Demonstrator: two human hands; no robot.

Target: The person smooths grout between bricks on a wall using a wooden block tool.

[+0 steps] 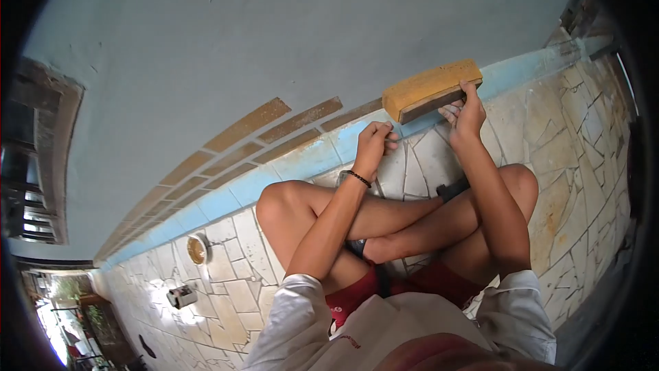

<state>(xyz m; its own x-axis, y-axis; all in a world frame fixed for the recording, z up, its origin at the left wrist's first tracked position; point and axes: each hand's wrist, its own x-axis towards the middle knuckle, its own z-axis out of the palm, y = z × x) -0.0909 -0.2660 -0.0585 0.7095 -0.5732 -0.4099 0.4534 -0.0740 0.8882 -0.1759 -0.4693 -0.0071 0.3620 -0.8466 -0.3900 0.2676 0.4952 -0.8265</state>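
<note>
My right hand [468,116] grips a long yellow brick-shaped block [432,86] by its right end, thumb on the near side and fingers beneath. A dark brown layer runs along the block's lower face. The block is tilted against the foot of the grey wall [329,35]; whether it touches the wall cannot be told. Just left of it, my left hand [376,143] has its fingers curled in loosely, apart from the block, and nothing shows in them. Rows of brown brick-shaped marks [247,126] cover the wall's lower part, reaching up to the block.
A light blue strip [254,182] edges the wall's base. On the stone-patterned floor [240,295] stand a round tub [198,250] with brown contents and a small boxy object [181,296]. My crossed legs [391,223] are close below my hands. A framed opening [41,158] is at far left.
</note>
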